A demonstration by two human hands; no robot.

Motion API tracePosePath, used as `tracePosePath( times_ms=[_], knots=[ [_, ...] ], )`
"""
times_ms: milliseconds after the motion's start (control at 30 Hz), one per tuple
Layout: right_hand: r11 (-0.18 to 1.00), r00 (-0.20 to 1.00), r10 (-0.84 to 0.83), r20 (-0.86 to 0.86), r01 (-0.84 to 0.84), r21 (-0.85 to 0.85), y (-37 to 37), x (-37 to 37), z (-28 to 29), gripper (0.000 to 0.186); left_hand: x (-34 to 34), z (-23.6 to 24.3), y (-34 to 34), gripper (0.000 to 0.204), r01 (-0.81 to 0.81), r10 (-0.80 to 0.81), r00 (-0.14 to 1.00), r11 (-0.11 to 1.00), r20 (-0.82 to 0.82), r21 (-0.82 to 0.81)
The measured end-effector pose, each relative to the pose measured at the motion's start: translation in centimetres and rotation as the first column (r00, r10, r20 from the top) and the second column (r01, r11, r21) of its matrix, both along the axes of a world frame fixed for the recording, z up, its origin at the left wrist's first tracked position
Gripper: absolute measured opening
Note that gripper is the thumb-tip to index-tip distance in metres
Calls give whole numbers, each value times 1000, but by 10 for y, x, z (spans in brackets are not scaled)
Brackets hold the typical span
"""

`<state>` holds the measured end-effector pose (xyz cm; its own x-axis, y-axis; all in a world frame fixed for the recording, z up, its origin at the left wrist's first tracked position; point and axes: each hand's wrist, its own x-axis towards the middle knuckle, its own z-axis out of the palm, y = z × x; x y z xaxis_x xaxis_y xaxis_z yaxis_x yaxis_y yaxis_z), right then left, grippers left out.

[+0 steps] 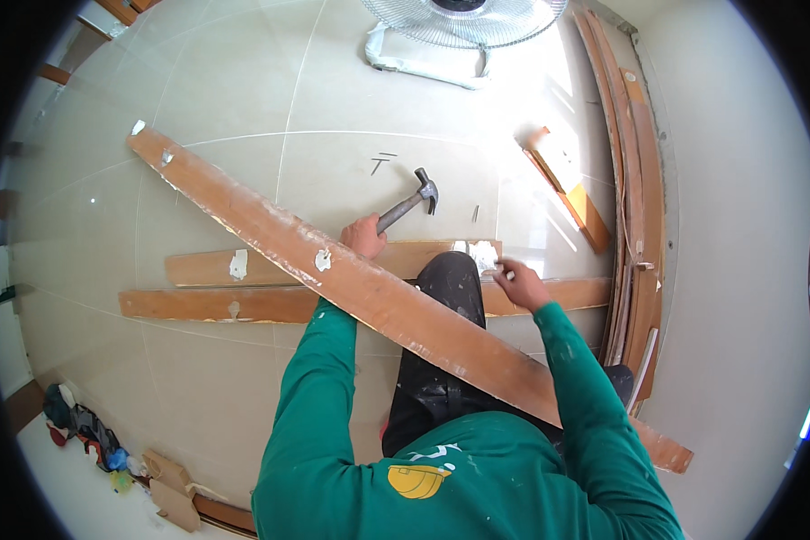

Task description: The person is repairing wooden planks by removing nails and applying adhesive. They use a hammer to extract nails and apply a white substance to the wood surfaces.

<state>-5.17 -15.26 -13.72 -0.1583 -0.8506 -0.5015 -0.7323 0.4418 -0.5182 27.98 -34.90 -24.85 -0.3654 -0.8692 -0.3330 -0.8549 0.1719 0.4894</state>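
A long brown wooden board (261, 221) with white patches slants across my lap, from the far left to the near right. My left forearm passes beneath it. Beyond its far edge my left hand (363, 238) is closed round the handle of a claw hammer (403, 205), whose head points away to the right. My right hand (522, 284) is held above the board's right half, thumb and fingers pinched together. What they hold, if anything, is too small to make out. Several loose nails (380, 163) lie on the tiles past the hammer.
Two shorter boards, a farther one (288, 267) and a nearer one (198, 304), lie under the long one. More planks (640, 171) line the right wall. A wooden offcut (585, 216) lies nearby. A fan (466, 22) stands at the far side; clutter (90, 432) sits near left.
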Motion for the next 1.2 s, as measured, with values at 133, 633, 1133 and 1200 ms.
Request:
tracePosePath(
  times_ms=[133, 633, 1133, 1200],
  knots=[
    [996, 998, 53, 35, -56, 68, 89, -19, 121, 59, -3, -13, -16, 28, 105, -110, 993, 989, -33, -108],
    [909, 778, -55, -626, 299, 292, 411, -103, 246, 141, 5, -56, -18, 52, -126, 168, 984, 883, 54, -452],
    [938, 488, 302, -819, 1, 347, 457, -150, 235, 101, 62, 96, 119, 47, -72, 739, -480, 503, -472, 861],
    [942, 424, 332, -843, -108, 317, 479, -174, 222, 97, 60, 96, 117, 41, -179, 733, -394, 530, -554, 829]
  ],
)
